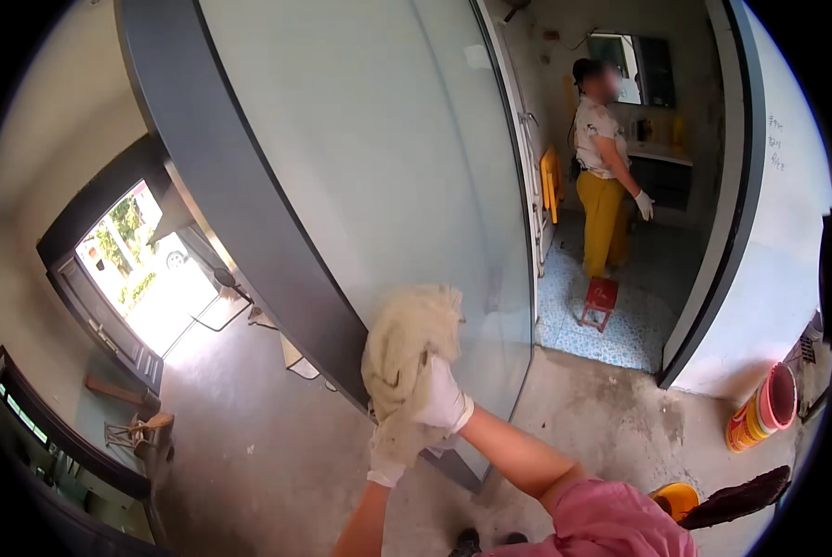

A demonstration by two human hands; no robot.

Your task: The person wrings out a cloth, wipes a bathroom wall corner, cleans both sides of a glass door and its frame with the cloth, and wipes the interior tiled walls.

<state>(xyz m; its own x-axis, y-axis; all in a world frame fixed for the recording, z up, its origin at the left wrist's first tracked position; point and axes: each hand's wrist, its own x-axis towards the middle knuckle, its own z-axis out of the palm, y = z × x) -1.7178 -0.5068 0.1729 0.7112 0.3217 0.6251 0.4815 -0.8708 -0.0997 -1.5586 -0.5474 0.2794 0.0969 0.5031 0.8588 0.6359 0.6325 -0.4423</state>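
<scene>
A beige, dirt-stained cloth [409,339] lies bunched against the frosted glass panel [342,167] and the edge of its dark grey frame [277,213]. My right hand [446,401], in a white glove, grips the cloth from the right side. Below it, my left hand [390,457], also gloved, holds the lower part of the cloth beside the frame. Folds of cloth hide most of the fingers of both hands.
Through a doorway on the right stands another person [604,167] with a white glove, near a red stool [600,295]. Stacked buckets [764,408] stand by the right wall, and a yellow bucket [681,499] sits lower. An open door [110,311] is at left.
</scene>
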